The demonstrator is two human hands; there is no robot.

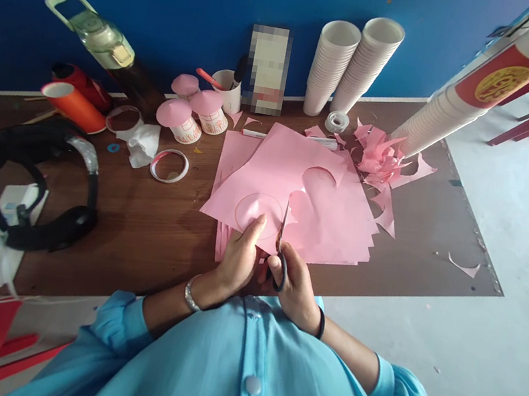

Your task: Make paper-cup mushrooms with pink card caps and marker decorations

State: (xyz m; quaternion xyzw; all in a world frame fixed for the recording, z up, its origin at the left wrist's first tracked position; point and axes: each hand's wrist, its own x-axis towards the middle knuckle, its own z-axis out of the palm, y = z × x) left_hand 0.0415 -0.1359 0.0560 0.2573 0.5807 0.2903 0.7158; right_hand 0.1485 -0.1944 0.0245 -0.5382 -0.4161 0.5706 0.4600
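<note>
Nearest the wearer on the bench (168, 256), the left hand's (240, 258) grip pins the pink sheet (275, 159) beside its drawn circle, seemingly steadying it for the scissors (280, 268) closed in the right hand's (299, 285) grip.

Pink paper (278, 163), curved notch cut in, drawn circle (251, 209), black-handled scissors (282, 231) at its edge

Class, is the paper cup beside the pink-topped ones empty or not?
Not empty: a black marker and a red stick jut from the paper cup.
</note>
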